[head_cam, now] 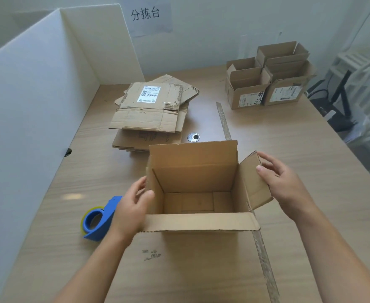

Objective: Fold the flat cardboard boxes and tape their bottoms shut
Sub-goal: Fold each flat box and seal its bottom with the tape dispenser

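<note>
over on the left, a white partition (26, 106) stands along the left edge of the table (311, 160). just inside it, toward the near edge, lies a blue tape dispenser (100, 219) holding a yellowish roll. the left hand (131, 206) is just beside the dispenser and grips the left wall of the open box (197, 178), thumb hooked over the rim, fingers on the outside. the box stands upright near the middle of the near edge, top flaps raised, bottom flaps folded shut inside. beyond it, toward the far left, sits a stack of flat boxes (149, 114), the top one bearing a white label. a round metal grommet (193, 137) is set in the tabletop between stack and box. the right hand (282, 182) pinches the box's right flap, thumb on its inner face, fingers behind. at the far right corner stands a cluster of folded boxes (267, 84), open tops up.
</note>
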The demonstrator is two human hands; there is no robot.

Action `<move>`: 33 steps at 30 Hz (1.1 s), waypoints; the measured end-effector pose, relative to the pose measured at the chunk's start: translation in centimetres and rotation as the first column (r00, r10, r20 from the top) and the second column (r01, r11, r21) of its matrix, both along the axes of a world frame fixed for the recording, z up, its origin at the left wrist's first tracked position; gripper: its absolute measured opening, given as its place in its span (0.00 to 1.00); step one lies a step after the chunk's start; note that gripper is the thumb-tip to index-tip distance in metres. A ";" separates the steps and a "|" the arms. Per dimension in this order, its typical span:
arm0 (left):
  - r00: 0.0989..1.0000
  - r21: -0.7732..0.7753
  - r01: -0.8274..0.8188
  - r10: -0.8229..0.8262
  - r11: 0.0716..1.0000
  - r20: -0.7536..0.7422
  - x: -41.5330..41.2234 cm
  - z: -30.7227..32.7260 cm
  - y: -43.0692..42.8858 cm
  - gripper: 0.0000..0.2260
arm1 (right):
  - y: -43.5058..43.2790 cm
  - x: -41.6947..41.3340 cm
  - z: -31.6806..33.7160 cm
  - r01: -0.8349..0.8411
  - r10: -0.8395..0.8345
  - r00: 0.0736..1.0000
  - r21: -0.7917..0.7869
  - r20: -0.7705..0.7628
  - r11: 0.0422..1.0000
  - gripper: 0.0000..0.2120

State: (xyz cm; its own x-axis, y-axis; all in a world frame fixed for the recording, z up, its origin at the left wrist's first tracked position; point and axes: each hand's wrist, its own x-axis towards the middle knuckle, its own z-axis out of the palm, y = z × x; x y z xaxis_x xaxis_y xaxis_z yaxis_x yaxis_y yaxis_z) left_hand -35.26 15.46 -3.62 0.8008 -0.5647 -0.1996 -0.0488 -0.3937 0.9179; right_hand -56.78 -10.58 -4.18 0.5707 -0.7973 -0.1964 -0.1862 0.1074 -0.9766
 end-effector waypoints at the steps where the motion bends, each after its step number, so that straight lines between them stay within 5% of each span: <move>1: 0.987 -0.090 -0.062 0.048 0.994 -0.151 0.3 -0.1 0.1 0.13 | -0.1 0.0 0.3 -0.001 -0.004 0.998 -0.089 -0.065 0.996 0.17; 4: 0.935 -0.187 -0.152 0.079 0.971 -0.346 1.1 -0.3 0.7 0.13 | 0.4 0.5 1.9 -0.110 0.005 0.969 -0.415 -0.245 0.903 0.19; 8: 0.964 -0.184 -0.096 0.045 0.978 -0.262 1.1 -0.3 0.9 0.13 | 3.8 2.0 5.9 -0.303 0.181 0.951 -0.649 -0.250 0.698 0.20; 13: 0.992 -0.158 0.029 -0.047 0.987 -0.115 1.3 0.0 1.4 0.16 | 9.7 4.9 7.5 -0.646 0.476 0.764 -0.532 -0.436 0.548 0.20; 19: 0.991 -0.141 0.080 -0.094 0.987 -0.095 2.6 0.3 2.6 0.14 | 12.3 7.6 4.8 -0.876 0.479 0.384 -0.149 -0.789 0.458 0.18; 23: 0.991 -0.117 0.095 -0.105 0.989 -0.084 3.4 -0.3 3.6 0.15 | 13.1 7.3 3.7 -0.845 0.466 0.372 -0.084 -0.803 0.529 0.23; 27: 0.986 -0.105 0.126 -0.137 0.986 -0.098 3.5 -0.8 4.9 0.15 | 14.2 7.2 2.2 -0.877 0.355 0.295 -0.104 -0.887 0.470 0.35; 33: 0.965 -0.055 0.230 -0.235 0.972 -0.114 4.1 -1.5 6.0 0.14 | 15.5 7.0 1.0 -0.858 0.211 0.377 -0.254 -0.902 0.446 0.35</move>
